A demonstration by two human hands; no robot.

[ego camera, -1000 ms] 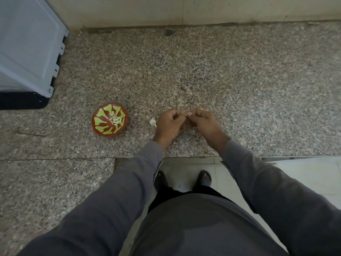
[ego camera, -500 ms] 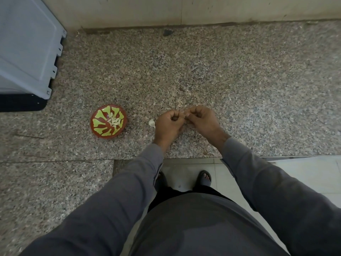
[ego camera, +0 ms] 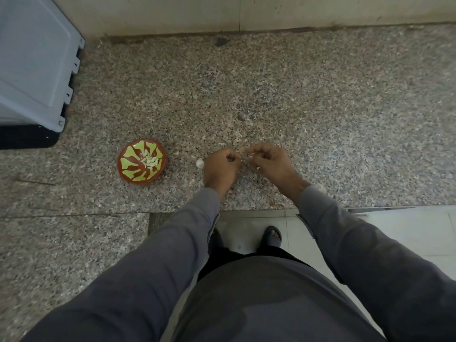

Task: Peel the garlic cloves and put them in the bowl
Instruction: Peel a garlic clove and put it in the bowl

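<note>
A red bowl [ego camera: 130, 170] with a yellow-green pattern sits on the granite counter and holds several peeled garlic cloves [ego camera: 150, 161]. Just right of it, my left hand [ego camera: 220, 169] and my right hand [ego camera: 272, 162] are close together above the counter, fingers curled, pinching a small garlic clove between their fingertips. The clove itself is mostly hidden by the fingers. A pale piece of garlic [ego camera: 199, 163] lies on the counter beside my left hand.
A light grey plastic crate [ego camera: 32, 70] stands at the back left on a dark base. The wall [ego camera: 246, 13] runs along the back. The counter edge [ego camera: 246, 209] is just below my wrists, with tiled floor and my feet beneath.
My hands have drawn slightly apart, the right one shifting a little to the right. The bowl and the garlic piece on the counter have not moved.
</note>
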